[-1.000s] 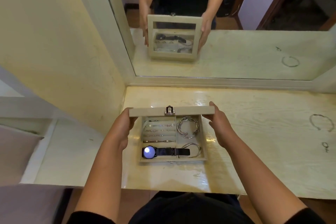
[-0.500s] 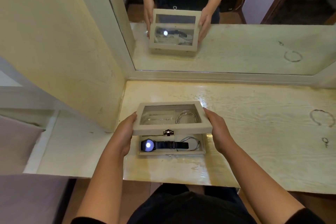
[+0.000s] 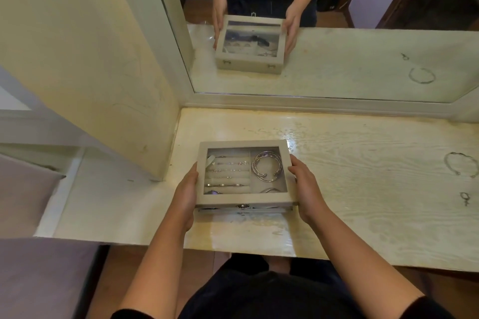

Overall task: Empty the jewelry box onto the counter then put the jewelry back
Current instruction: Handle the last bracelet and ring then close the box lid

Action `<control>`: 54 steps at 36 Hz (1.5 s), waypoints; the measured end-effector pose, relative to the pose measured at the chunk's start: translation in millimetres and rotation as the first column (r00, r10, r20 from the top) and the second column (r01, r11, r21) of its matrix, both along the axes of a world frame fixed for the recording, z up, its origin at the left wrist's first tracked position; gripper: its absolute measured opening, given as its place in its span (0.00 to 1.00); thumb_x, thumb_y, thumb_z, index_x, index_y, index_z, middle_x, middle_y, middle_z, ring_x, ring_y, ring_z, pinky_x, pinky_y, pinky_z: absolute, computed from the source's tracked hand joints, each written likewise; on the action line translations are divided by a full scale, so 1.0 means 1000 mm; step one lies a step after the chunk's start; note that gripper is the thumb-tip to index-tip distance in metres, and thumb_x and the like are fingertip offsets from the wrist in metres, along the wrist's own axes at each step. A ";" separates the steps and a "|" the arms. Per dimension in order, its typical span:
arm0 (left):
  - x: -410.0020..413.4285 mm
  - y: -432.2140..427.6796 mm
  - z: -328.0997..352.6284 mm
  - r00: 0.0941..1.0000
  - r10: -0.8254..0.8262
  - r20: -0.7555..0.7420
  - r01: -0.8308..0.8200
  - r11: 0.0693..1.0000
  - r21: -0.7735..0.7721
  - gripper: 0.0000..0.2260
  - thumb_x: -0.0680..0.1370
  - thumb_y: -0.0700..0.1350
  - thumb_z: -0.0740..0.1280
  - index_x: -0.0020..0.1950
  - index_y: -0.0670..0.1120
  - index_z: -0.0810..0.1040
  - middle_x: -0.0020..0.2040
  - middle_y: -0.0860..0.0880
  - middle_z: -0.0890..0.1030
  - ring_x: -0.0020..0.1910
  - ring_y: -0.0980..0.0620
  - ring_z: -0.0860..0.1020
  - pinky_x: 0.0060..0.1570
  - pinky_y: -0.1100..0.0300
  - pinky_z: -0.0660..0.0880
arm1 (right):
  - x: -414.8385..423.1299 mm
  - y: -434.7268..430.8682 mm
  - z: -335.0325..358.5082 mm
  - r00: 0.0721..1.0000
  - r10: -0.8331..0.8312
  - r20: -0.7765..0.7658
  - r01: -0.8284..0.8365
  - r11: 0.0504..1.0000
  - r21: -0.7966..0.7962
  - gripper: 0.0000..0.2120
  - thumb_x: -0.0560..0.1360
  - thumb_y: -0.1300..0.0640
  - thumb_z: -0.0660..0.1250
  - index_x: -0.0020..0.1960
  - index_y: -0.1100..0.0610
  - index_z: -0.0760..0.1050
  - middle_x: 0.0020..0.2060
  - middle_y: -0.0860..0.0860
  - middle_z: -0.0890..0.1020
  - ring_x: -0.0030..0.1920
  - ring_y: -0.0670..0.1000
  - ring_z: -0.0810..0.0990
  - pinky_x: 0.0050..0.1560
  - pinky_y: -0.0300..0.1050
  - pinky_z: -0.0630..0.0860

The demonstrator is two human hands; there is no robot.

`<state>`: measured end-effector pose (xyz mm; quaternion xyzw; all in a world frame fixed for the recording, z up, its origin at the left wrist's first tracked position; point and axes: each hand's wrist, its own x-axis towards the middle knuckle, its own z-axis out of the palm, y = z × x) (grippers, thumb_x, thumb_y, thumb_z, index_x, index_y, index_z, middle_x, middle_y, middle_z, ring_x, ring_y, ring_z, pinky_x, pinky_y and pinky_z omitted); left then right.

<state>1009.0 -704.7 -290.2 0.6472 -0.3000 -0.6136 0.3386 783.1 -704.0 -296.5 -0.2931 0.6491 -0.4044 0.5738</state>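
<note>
The beige jewelry box (image 3: 243, 198) sits on the pale wooden counter (image 3: 350, 189), its glass-windowed lid down almost flat with a thin gap at the front by the metal clasp (image 3: 242, 206). Through the glass show silver bangles (image 3: 267, 166) on the right and rows of rings and earrings (image 3: 228, 171) on the left. My left hand (image 3: 186, 193) grips the lid's left edge and my right hand (image 3: 302, 186) grips its right edge. A thin bracelet (image 3: 460, 164) and a small ring (image 3: 464, 197) lie loose on the counter at the far right.
A large mirror (image 3: 337, 59) stands behind the counter and reflects the box and both hands. A cream wall panel (image 3: 90, 59) rises at the left. A lower white ledge (image 3: 103, 202) lies to the left of the counter.
The lid has swung from upright down onto the box, covering the watch and the other jewelry. Both hands followed it down along its side edges.
</note>
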 end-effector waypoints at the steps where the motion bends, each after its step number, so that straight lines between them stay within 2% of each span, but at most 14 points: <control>1: -0.001 0.001 -0.002 1.000 -0.009 0.016 0.009 1.000 -0.007 0.18 0.81 0.49 0.50 0.65 0.59 0.72 0.59 0.52 0.80 0.55 0.50 0.79 0.59 0.49 0.75 | 0.001 0.000 0.000 1.000 0.006 -0.016 -0.007 1.000 -0.019 0.17 0.78 0.59 0.52 0.57 0.42 0.72 0.63 0.46 0.70 0.62 0.47 0.70 0.63 0.47 0.68; 6: -0.002 0.002 -0.007 0.990 -0.068 0.127 0.072 0.997 -0.027 0.21 0.81 0.46 0.45 0.71 0.59 0.64 0.67 0.52 0.72 0.65 0.50 0.71 0.67 0.47 0.67 | 0.001 -0.001 -0.006 0.993 0.065 -0.099 -0.067 0.997 -0.026 0.21 0.76 0.59 0.53 0.67 0.49 0.70 0.69 0.48 0.66 0.69 0.48 0.64 0.70 0.53 0.63; 11: -0.001 0.003 -0.017 0.981 -0.092 0.172 0.090 0.996 0.018 0.21 0.81 0.48 0.45 0.74 0.56 0.58 0.74 0.49 0.64 0.73 0.47 0.62 0.72 0.44 0.59 | 0.002 0.001 -0.009 0.982 0.106 -0.158 -0.111 0.994 -0.022 0.21 0.76 0.60 0.55 0.67 0.51 0.69 0.70 0.51 0.66 0.71 0.50 0.63 0.71 0.56 0.62; 16: -0.005 0.006 -0.017 0.994 -0.018 0.106 0.017 1.000 0.015 0.19 0.82 0.50 0.47 0.69 0.57 0.67 0.66 0.46 0.74 0.66 0.45 0.72 0.67 0.46 0.67 | 0.003 0.004 -0.010 0.978 0.119 -0.171 -0.126 0.992 -0.030 0.20 0.76 0.58 0.56 0.67 0.50 0.70 0.70 0.51 0.64 0.72 0.49 0.60 0.72 0.55 0.60; 21: -0.006 0.005 -0.019 0.992 -0.043 0.119 0.040 0.999 0.027 0.20 0.80 0.48 0.46 0.69 0.60 0.66 0.68 0.42 0.72 0.67 0.41 0.69 0.69 0.44 0.64 | 0.003 0.004 -0.013 0.974 0.134 -0.183 -0.137 0.991 -0.003 0.22 0.76 0.56 0.58 0.70 0.51 0.65 0.70 0.49 0.64 0.70 0.47 0.62 0.72 0.53 0.61; 23: -0.007 0.005 -0.019 0.988 -0.040 0.151 0.038 0.999 0.016 0.21 0.80 0.46 0.46 0.70 0.60 0.65 0.68 0.47 0.72 0.67 0.45 0.70 0.70 0.46 0.63 | 0.004 0.006 -0.014 0.971 0.146 -0.188 -0.151 0.988 -0.015 0.22 0.77 0.56 0.58 0.71 0.51 0.64 0.69 0.49 0.65 0.69 0.48 0.64 0.71 0.54 0.62; 28: -0.010 0.009 -0.023 0.980 -0.054 0.191 0.056 0.998 -0.006 0.20 0.82 0.49 0.47 0.75 0.54 0.56 0.73 0.45 0.65 0.71 0.45 0.65 0.72 0.47 0.60 | 0.006 0.009 -0.019 0.942 0.227 -0.247 -0.234 0.972 0.003 0.32 0.78 0.52 0.59 0.76 0.51 0.46 0.75 0.47 0.52 0.75 0.48 0.52 0.72 0.45 0.51; 30: -0.012 0.010 -0.023 0.976 -0.056 0.210 0.067 0.997 -0.043 0.21 0.82 0.49 0.49 0.76 0.53 0.54 0.74 0.48 0.64 0.70 0.51 0.64 0.72 0.54 0.58 | 0.006 0.009 -0.022 0.911 0.283 -0.300 -0.295 0.955 0.005 0.36 0.78 0.49 0.60 0.76 0.52 0.40 0.76 0.47 0.47 0.76 0.47 0.46 0.71 0.43 0.47; 32: -0.014 0.012 -0.023 0.965 -0.083 0.249 0.104 0.992 -0.071 0.23 0.82 0.49 0.52 0.76 0.52 0.52 0.74 0.52 0.62 0.68 0.56 0.63 0.69 0.59 0.59 | 0.006 0.009 -0.023 0.863 0.340 -0.373 -0.359 0.933 0.021 0.40 0.77 0.47 0.61 0.76 0.54 0.36 0.76 0.49 0.44 0.76 0.48 0.43 0.72 0.43 0.45; 34: -0.014 0.012 -0.025 0.938 -0.124 0.323 0.153 0.986 -0.064 0.26 0.81 0.49 0.57 0.76 0.51 0.50 0.75 0.51 0.60 0.71 0.52 0.62 0.71 0.54 0.60 | 0.007 0.009 -0.022 0.780 0.383 -0.495 -0.417 0.908 0.044 0.44 0.76 0.44 0.62 0.75 0.56 0.34 0.76 0.51 0.41 0.76 0.50 0.41 0.74 0.46 0.45; 38: -0.014 0.012 -0.030 0.871 -0.156 0.467 0.204 0.978 -0.054 0.33 0.78 0.49 0.63 0.77 0.48 0.48 0.76 0.49 0.58 0.73 0.49 0.61 0.70 0.54 0.61 | 0.012 0.013 -0.021 0.501 0.405 -0.765 -0.570 0.819 0.060 0.50 0.72 0.38 0.63 0.75 0.58 0.33 0.75 0.53 0.34 0.75 0.51 0.35 0.75 0.52 0.39; 44: -0.015 0.014 -0.033 0.837 -0.134 0.531 0.190 0.980 -0.052 0.34 0.76 0.50 0.65 0.76 0.47 0.51 0.75 0.48 0.61 0.72 0.48 0.63 0.69 0.52 0.63 | 0.024 0.016 -0.022 0.220 0.475 -0.852 -0.739 0.652 0.172 0.53 0.70 0.32 0.61 0.72 0.55 0.27 0.68 0.49 0.26 0.69 0.51 0.24 0.70 0.55 0.29; 48: -0.016 0.014 -0.033 0.832 -0.127 0.540 0.182 0.982 -0.050 0.33 0.76 0.51 0.65 0.76 0.47 0.52 0.74 0.47 0.64 0.71 0.47 0.65 0.68 0.49 0.65 | 0.029 0.017 -0.025 0.122 0.486 -0.866 -0.758 0.609 0.235 0.53 0.69 0.29 0.58 0.72 0.56 0.29 0.68 0.50 0.26 0.67 0.52 0.22 0.68 0.54 0.26; 54: -0.016 0.013 -0.035 0.834 -0.119 0.539 0.177 0.983 -0.057 0.33 0.76 0.50 0.65 0.76 0.48 0.52 0.74 0.48 0.63 0.71 0.47 0.65 0.68 0.50 0.64 | 0.030 0.016 -0.026 0.078 0.492 -0.867 -0.761 0.592 0.267 0.55 0.66 0.26 0.56 0.72 0.56 0.29 0.69 0.50 0.27 0.67 0.52 0.21 0.67 0.53 0.25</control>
